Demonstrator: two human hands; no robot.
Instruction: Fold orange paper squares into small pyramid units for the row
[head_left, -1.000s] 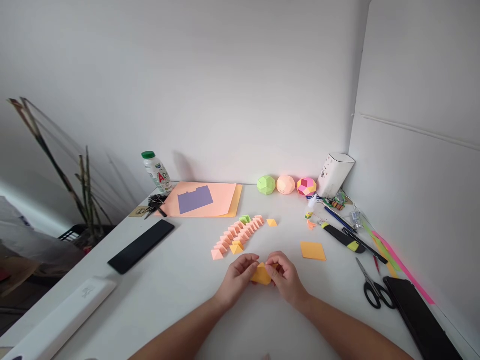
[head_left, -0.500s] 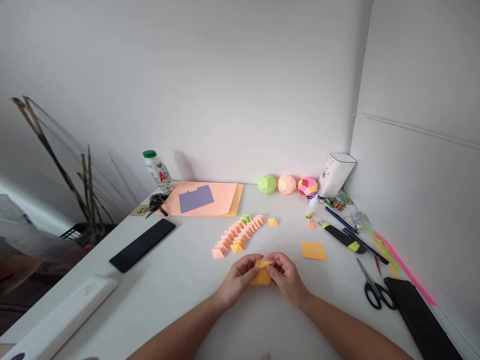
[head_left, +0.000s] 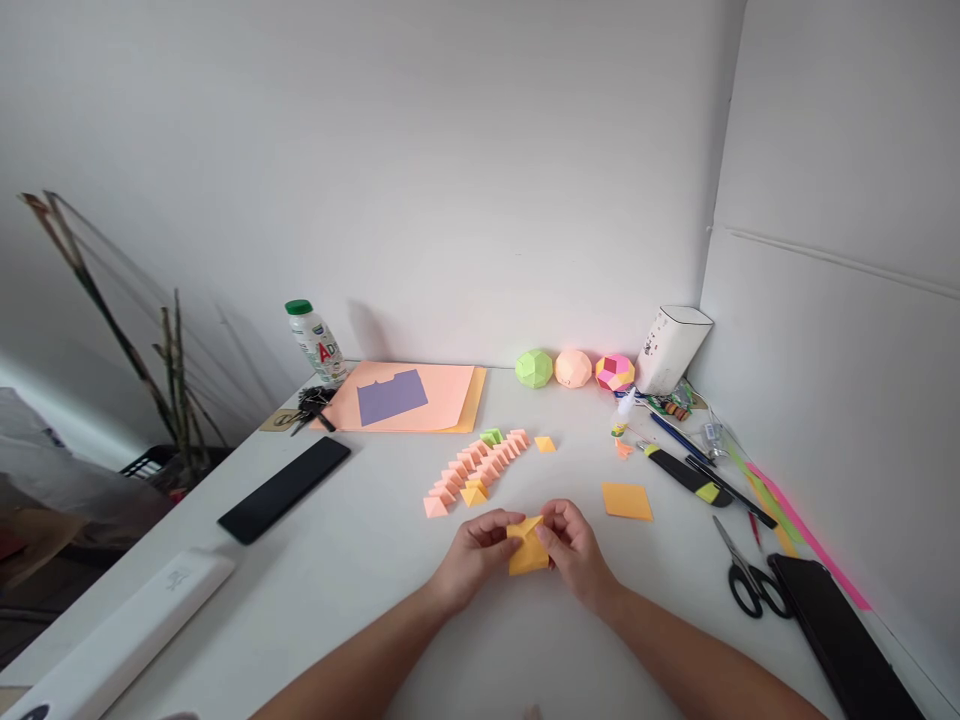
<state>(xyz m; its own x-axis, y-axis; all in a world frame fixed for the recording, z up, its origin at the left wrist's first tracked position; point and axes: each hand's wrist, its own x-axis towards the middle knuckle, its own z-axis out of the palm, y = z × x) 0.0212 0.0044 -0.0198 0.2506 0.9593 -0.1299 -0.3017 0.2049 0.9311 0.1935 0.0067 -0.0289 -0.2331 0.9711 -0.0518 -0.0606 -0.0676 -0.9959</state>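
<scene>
An orange piece of paper (head_left: 529,555) with folds at its top is held up between both hands over the white table. My left hand (head_left: 478,555) pinches its left edge between thumb and fingers. On the opposite side, my right hand (head_left: 576,550) grips the upper right corner, its thumb lying on the front face. Just beyond the hands, folded peach paper pieces (head_left: 466,470) stand in two rows, with folded orange pieces (head_left: 474,494) at the near end and green ones (head_left: 491,437) at the far end. A flat orange paper square (head_left: 628,502) lies to the right.
Scissors (head_left: 750,580), a utility knife (head_left: 686,475), a glue bottle (head_left: 622,413) and a black phone (head_left: 844,640) lie or stand at right. Three paper balls (head_left: 574,369) sit by the wall. Peach sheets (head_left: 450,395) and a black slab (head_left: 286,488) are at left.
The orange paper has turned more toward me, showing more of its front face. Its top flap now lies nearer the face, and both hands have shifted slightly.
</scene>
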